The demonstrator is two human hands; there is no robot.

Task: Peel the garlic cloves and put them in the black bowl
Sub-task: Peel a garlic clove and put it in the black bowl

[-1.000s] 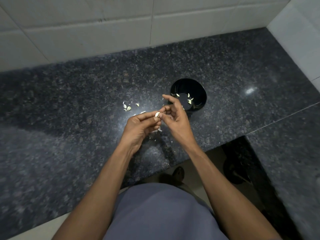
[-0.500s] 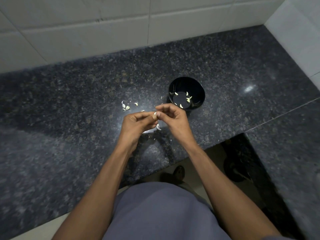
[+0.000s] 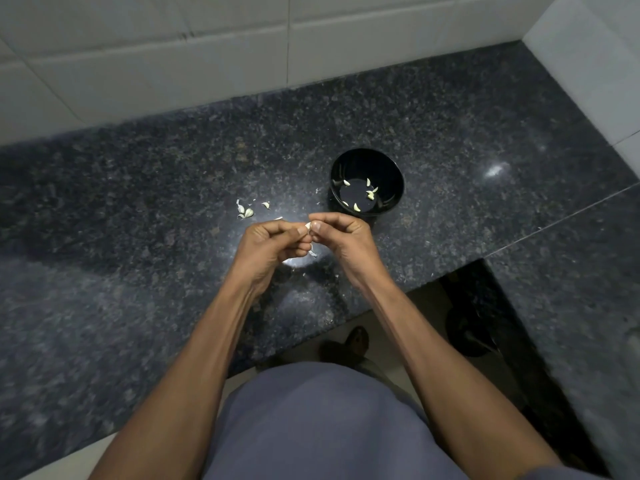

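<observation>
Speckled dark granite counter [image 3: 450,126] (glossy), white tiled wall [image 3: 207,57] behind.

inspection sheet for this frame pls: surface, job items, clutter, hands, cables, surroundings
Surface: dark speckled granite counter, glossy, with light glare.
Job's things: black bowl holds several peeled cloves; one garlic clove pinched between both hands; unpeeled cloves lie left of the bowl.
Clutter: skin scraps under the hands.
Hands: left hand and right hand both pinch the clove.
Cables: nothing seen.
Surroundings: white tiled wall behind, floor below the counter edge.
</observation>
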